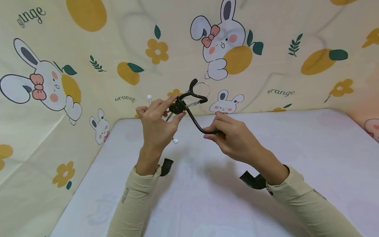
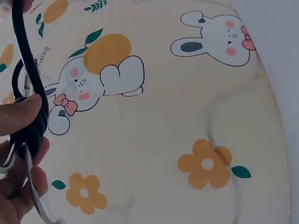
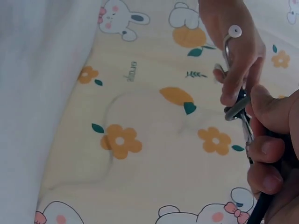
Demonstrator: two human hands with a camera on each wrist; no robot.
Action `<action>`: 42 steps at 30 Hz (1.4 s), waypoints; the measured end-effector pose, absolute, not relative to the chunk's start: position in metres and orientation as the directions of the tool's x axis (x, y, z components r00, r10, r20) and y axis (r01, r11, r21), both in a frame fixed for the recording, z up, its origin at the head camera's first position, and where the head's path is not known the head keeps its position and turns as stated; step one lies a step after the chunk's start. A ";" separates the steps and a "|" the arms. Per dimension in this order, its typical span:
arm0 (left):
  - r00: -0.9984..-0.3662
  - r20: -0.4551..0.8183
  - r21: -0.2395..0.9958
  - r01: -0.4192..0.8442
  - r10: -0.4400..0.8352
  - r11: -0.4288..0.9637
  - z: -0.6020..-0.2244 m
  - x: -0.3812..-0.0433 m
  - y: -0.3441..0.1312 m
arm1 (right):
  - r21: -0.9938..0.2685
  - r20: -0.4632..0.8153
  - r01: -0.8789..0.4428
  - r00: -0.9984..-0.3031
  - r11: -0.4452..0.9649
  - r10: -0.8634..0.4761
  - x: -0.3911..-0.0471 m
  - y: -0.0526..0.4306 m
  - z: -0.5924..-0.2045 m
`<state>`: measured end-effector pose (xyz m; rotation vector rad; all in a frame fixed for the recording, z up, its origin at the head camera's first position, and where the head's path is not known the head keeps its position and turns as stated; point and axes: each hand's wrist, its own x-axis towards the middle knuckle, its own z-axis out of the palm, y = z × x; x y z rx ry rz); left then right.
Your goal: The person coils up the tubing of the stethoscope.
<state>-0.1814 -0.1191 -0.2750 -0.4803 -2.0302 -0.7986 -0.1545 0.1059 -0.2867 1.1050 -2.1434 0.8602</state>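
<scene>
A black cord (image 1: pixel 195 122) is wound into a tight coil (image 1: pixel 178 106) around thin metal rods. My left hand (image 1: pixel 157 121) grips this coil between thumb and fingers, above the table. From the coil's upper side rises a looped part of the cord, beside a thin metal ring (image 1: pixel 209 89). White knobs (image 1: pixel 175 141) tip the metal pieces that stick out past my left hand. With thumb and fingers, my right hand (image 1: pixel 237 136) pinches the length of cord running out to the right. In the left wrist view, the thumb presses on the coil (image 2: pixel 35 128). My right fingers partly hide the cord (image 3: pixel 261 207).
Below both hands spreads a white tabletop (image 1: pixel 189 191). A cream cloth (image 1: pixel 165 19) printed with rabbits, oranges and flowers hangs behind and along the sides. Black straps (image 1: pixel 167 167) stick out at both sleeve cuffs.
</scene>
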 end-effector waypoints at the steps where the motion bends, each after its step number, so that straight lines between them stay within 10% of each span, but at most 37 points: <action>1: -0.551 0.834 0.362 0.591 0.033 0.721 -0.275 -0.182 -0.119 | -0.262 0.736 -0.852 -0.481 0.454 -0.477 -0.155 0.106 -0.287; 18: -0.633 0.761 0.281 0.517 0.140 0.809 -0.291 -0.189 -0.110 | -0.020 0.832 -0.845 -0.310 0.534 -0.459 -0.158 0.108 -0.284; 42: -0.153 0.709 -0.312 0.808 0.688 0.501 -0.291 -0.180 -0.092 | -0.358 0.786 -0.740 -0.568 0.569 -0.245 -0.161 0.140 -0.260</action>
